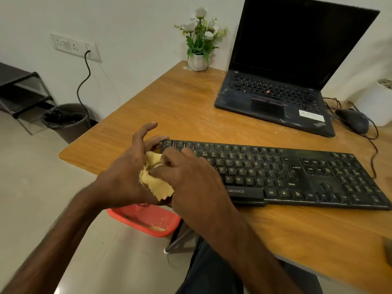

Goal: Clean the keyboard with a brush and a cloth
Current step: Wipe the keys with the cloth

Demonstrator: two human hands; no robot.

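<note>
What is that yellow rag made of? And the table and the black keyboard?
The cloth looks like soft matte fabric: it crumples, and its edges are ragged. The table shows wood grain with a slight sheen, so it may be wood or a laminate. The keyboard looks like hard black plastic, dull and dusty, with moulded keys.

Wooden table fills the shot, bare grain out at nine o'clock. Black keyboard lies flat along the near side, five o'clock, slightly angled. Open laptop sits at one o'clock (screen dark). Black mouse is just beside it at three, cable trailing. White flower pot is on the twelve o'clock corner.
</note>
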